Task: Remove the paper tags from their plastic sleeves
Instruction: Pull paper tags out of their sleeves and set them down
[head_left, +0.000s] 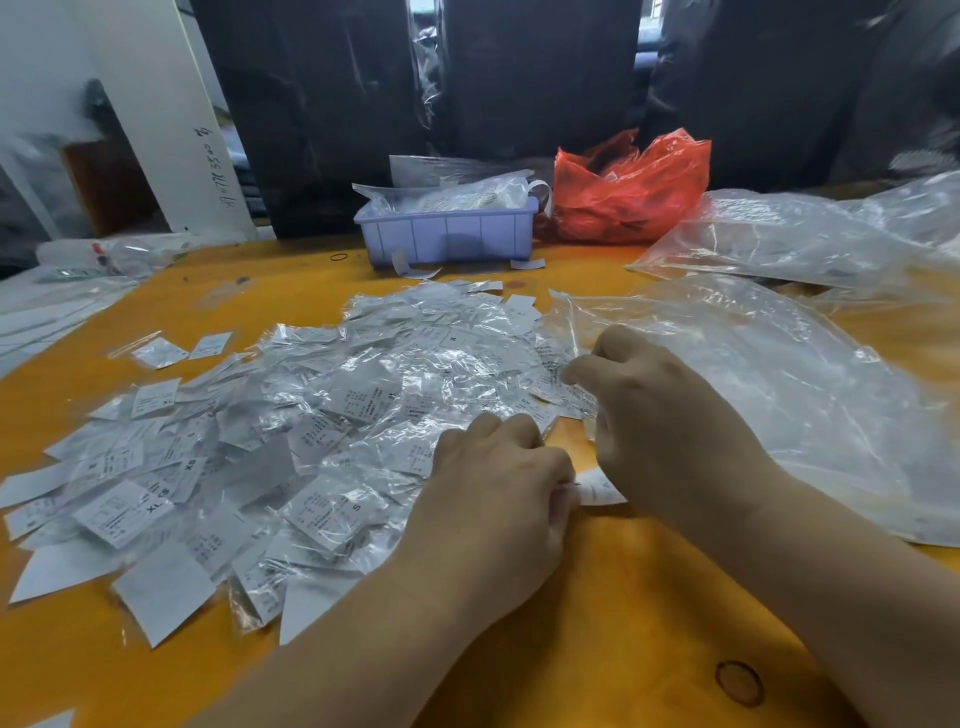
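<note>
A wide heap of white paper tags in clear plastic sleeves (332, 415) covers the left and middle of the orange table (597, 613). My left hand (493, 499) is curled at the heap's near right edge, its fingertips pinching one end of a white tag (597, 488). My right hand (670, 415) is curled just beside it and holds the other end of that tag; its fingers hide the grip. Whether the tag is still in its sleeve cannot be told.
A pale blue plastic bin (447, 234) with bagged tags stands at the back centre, a red plastic bag (628, 192) beside it. Large clear plastic bags (779, 374) lie on the right. Dark bagged goods form a wall behind the table.
</note>
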